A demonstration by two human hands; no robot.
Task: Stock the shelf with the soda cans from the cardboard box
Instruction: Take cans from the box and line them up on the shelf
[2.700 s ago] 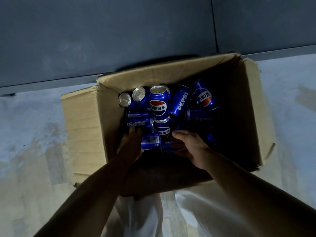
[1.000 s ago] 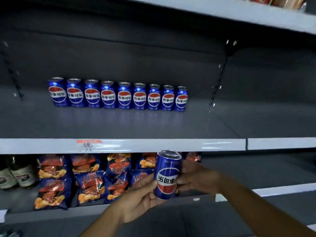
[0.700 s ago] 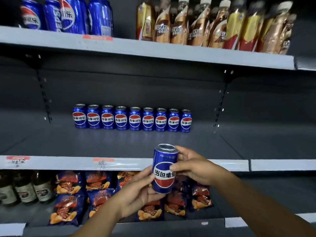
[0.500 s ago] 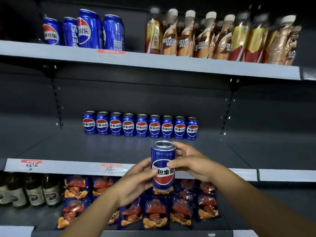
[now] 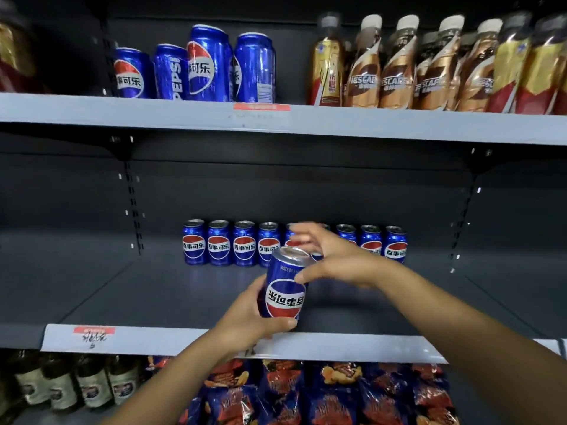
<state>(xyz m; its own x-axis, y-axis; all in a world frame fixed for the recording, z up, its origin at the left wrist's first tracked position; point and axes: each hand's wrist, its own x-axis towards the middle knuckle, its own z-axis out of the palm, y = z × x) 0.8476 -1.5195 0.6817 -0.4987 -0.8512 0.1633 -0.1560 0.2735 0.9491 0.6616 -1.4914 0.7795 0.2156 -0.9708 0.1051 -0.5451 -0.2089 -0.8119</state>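
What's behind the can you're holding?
Behind the held can stands a row of cans at the back of the shelf. The can and right hand cover part of the middle ones.

Blue cylindrical metal soda can: glossy printed wall, bare silvery smooth end. Dark grey shelf board: matt, painted metal by look, faint can reflections. Gold-brown plastic coffee bottles: shiny film sleeves. Blue-orange snack bags: crinkled glossy foil.
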